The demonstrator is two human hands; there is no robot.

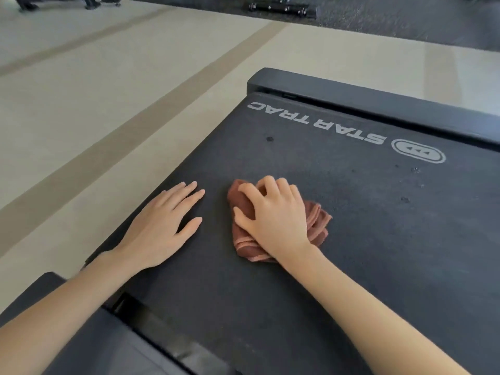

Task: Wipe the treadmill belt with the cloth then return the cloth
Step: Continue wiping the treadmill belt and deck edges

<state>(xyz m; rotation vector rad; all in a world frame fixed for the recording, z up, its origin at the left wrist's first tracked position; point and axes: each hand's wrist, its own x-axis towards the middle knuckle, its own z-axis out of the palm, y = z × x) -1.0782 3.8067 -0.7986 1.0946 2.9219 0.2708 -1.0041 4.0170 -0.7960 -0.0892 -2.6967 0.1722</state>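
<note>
From the head camera: the right hand [273, 215] is on top of the cloth [316, 219], fingers curled into the bunched fabric and palm pressing it down; the left hand [165, 220] lies flat just beside it, fingers straight, holding nothing and bracing on the treadmill belt [392, 253]. The cloth sits mid-belt, nearer the left edge than the right; it's a reddish-brown rag, crumpled into soft folds with a paler hem showing. By the look of it, it's light and floppy; it should bunch and drag, not slide, so a grip across the wad's top with downward pressure looks like the sensible hold, and gathering loose edges under the palm would stop them trailing.

Now the surface: the belt is dark, matt and finely textured, probably grippy against fabric; dark spots [269, 139] sit ahead of the hands, with more specks off to the right; the STAR TRAC lettering [316, 123] runs across the far end, below the rear end cap [378, 104]. A side rail [94, 347] shows at lower left. Around it: pale beige floor [94, 104] with darker stripes; dark matting and other equipment [281, 8] well off at the top.
</note>
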